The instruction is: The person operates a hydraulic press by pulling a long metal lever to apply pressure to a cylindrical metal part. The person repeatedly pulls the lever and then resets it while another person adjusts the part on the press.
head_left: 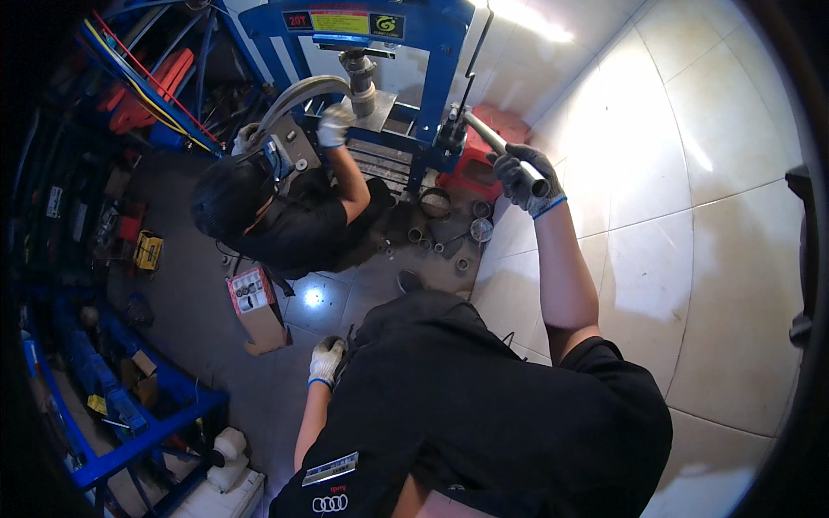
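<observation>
My right hand [528, 180], in a grey glove, is closed round the metal pump lever [488, 132] of a blue shop press [443, 73]. The lever slants from the press's side toward me. My left hand [326, 360], in a pale knit glove, hangs low beside my thigh; its fingers are mostly hidden. Under the press's ram, a stack of metal sleeves [363, 99] stands on a steel plate [380, 116]. A co-worker [285, 211] crouches before the press, one blurred gloved hand [334, 127] near the stack. A curved metal arm [302, 91] reaches from the co-worker's side to the stack.
Several metal rings [434, 202] lie on the floor below the press, near a red plastic stool [484, 155]. An open carton [257, 311] stands behind the co-worker. Blue racks [138, 457] line the left; a tiled wall [648, 173] closes the right.
</observation>
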Demonstrator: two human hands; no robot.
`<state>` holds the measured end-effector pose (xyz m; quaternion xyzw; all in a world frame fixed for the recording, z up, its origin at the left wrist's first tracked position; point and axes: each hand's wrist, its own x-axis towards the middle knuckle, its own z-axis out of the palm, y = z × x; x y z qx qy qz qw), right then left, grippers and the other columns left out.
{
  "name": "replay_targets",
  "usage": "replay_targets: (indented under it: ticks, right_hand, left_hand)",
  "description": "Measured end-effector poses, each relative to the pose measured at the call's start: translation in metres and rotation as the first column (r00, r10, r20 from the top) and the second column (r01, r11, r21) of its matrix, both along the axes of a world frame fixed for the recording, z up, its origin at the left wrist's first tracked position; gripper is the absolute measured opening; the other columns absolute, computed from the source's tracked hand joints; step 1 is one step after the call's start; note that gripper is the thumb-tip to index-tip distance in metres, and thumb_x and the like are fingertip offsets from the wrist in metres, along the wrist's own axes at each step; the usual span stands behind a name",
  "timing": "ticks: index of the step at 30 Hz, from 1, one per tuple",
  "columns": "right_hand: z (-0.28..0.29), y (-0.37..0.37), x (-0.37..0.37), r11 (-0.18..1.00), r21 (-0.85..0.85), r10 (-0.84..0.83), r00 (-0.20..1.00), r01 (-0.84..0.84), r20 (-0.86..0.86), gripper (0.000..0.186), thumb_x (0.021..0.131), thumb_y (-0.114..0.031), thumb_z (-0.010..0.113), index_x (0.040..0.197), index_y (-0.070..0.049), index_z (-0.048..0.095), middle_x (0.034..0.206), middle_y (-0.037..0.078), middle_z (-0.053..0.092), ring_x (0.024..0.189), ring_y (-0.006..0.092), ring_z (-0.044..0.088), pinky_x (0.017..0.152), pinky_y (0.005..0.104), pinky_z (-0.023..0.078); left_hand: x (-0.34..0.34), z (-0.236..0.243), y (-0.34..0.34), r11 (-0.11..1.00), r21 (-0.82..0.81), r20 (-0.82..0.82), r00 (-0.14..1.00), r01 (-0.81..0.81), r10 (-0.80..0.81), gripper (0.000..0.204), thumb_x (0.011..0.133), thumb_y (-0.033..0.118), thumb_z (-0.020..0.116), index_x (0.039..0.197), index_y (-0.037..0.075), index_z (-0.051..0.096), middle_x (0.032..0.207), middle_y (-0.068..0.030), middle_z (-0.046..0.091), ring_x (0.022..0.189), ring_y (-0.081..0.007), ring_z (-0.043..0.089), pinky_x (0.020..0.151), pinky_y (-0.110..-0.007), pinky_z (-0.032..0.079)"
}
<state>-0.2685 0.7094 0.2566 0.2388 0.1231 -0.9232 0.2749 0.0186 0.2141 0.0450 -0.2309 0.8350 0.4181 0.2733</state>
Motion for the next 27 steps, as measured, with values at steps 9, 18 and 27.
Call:
replay_targets:
  ticks: [9,18,27]
  right_hand:
    - [-0.115,-0.096,0.024,0.859,0.509,0.085,0.996,-0.058,-0.03,0.025,0.096,-0.031,0.062,0.101,-0.007,0.063,0.068,0.008,0.066,0.053,0.0221,0.063,0.047,0.0337,0.054]
    - [0.026,-0.121,0.032,0.858,0.463,-0.134,0.967,0.223,-0.217,0.017,0.097,-0.023,0.062,0.102,-0.009,0.054,0.078,0.005,0.06,0.068,0.0184,0.062,0.063,0.0337,0.057]
    - [0.052,-0.118,0.014,0.657,0.752,0.116,0.976,0.064,-0.185,0.019,0.093,-0.023,0.07,0.107,-0.014,0.06,0.079,0.002,0.063,0.064,0.019,0.065,0.055,0.0376,0.058]
  left_hand:
    - [-0.014,0.011,0.005,0.998,0.0,0.025,0.998,-0.062,0.062,0.037,0.092,0.031,0.061,0.115,0.003,0.071,0.108,-0.0181,0.073,0.102,-0.0335,0.069,0.09,-0.041,0.052]
    - [-0.002,-0.013,-0.007,0.991,-0.086,-0.014,0.994,-0.105,0.105,0.041,0.091,0.034,0.06,0.119,0.005,0.07,0.115,-0.0213,0.071,0.111,-0.0366,0.066,0.096,-0.042,0.05]
    - [0.008,-0.013,-0.005,0.991,-0.037,0.086,0.988,-0.127,0.13,0.039,0.092,0.034,0.059,0.117,0.006,0.07,0.117,-0.0205,0.07,0.114,-0.0372,0.065,0.096,-0.043,0.05]
